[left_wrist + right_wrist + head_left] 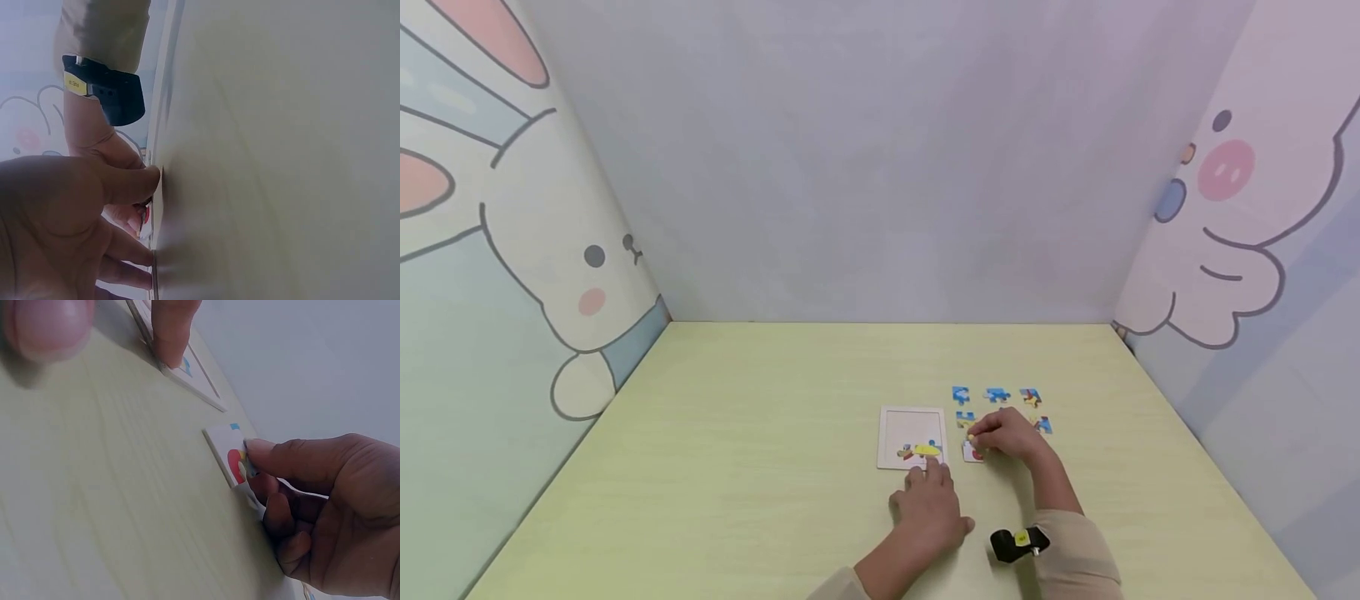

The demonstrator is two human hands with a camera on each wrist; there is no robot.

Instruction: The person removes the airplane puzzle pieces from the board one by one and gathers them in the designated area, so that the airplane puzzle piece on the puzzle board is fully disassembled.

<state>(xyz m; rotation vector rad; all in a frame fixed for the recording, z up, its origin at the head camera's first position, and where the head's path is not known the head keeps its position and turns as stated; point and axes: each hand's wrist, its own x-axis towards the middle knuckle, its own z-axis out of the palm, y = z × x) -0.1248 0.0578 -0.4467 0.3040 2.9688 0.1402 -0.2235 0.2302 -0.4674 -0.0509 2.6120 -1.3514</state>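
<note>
My left hand (928, 508) lies with fingers spread, fingertips on the near edge of a square white puzzle frame (882, 437). Inside the frame, along its near side, sit joined puzzle pieces (927, 450) in yellow, red and blue. To the right of the frame, my right hand (1013, 433) pinches a white puzzle piece with a red patch (228, 450) between thumb and index finger. That piece stays low at the tabletop, its far part hidden behind the fingertips. In the left wrist view, the left thumb (134, 184) is at the table surface.
Several loose puzzle pieces, such as a blue one (997, 395) and a multicoloured one (1032, 397), lie in rows beyond and around the right hand. A black wrist camera (1018, 544) sits on the right sleeve. Printed walls (880, 167) enclose the pale wooden table (737, 433).
</note>
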